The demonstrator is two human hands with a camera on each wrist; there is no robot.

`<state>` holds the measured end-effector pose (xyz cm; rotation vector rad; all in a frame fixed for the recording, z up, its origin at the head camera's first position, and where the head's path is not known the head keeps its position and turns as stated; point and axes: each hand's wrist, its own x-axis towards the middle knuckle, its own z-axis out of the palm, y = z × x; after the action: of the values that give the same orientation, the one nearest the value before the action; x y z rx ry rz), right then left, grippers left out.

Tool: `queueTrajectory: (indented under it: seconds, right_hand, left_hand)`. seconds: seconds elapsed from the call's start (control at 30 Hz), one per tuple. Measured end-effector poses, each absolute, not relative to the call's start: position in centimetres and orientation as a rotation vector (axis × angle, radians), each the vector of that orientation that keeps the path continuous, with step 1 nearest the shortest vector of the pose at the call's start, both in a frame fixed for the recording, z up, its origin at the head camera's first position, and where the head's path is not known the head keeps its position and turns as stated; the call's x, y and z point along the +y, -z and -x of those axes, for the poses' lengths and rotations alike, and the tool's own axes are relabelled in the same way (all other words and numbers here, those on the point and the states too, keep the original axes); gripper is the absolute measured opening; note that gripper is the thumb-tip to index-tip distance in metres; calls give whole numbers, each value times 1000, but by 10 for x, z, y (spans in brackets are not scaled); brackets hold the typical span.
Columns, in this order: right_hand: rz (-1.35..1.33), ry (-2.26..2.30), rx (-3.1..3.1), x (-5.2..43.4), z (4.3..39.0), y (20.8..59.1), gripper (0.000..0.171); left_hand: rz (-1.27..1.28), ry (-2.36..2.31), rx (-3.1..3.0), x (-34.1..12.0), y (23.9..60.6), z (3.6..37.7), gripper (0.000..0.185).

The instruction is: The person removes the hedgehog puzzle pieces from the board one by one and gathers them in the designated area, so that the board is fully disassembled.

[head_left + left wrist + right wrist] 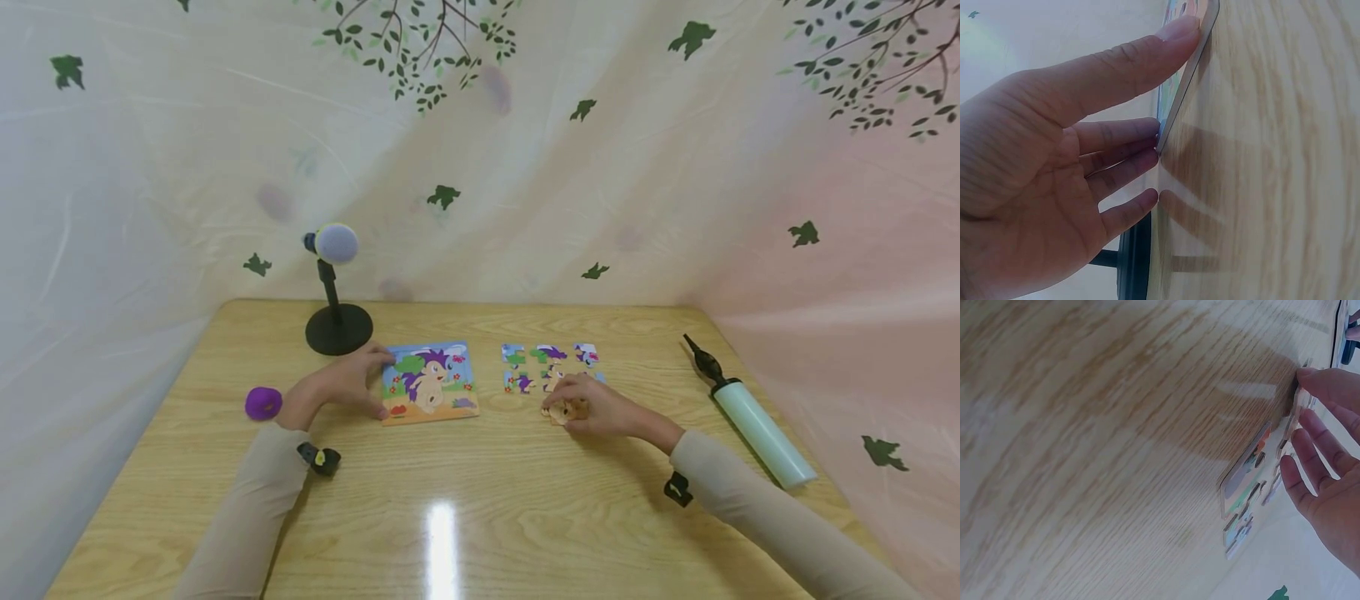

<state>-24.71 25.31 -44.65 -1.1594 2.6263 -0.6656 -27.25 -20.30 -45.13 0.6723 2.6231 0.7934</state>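
My left hand (341,383) touches the left edge of a puzzle board (431,383) picturing a purple-haired hedgehog. Its thumb lies at the near corner and its fairly straight fingers meet the far corner. Right of the board, my right hand (600,406) pinches a tan puzzle piece (564,411) between thumb and fingers, low at the tabletop. Behind that hand lie several loose puzzle pieces in rows, among them a green-and-blue piece (513,354) and a flowered piece (517,382). The hand partly hides some pieces. In the right wrist view, pieces (1247,465) lie flat beside the fingers.
A black stand with a round lamp-like head (337,244) stands behind my left hand. A purple ring-shaped object (263,403) sits left of my wrist. At the right of the wooden table (375,517) lies a pale green hand pump (761,433). A leaf-patterned curtain hangs behind.
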Motion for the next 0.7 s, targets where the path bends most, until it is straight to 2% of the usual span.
queueTrajectory:
  seconds: [0.5,0.7]
  right_hand:
    - [1147,654,2640,252,248,447,40]
    - [1254,687,2641,248,248,449,38]
  left_hand:
    - [-707,-809,2626,-203,452,273,88]
    - [-706,-810,2621,-203,451,272,88]
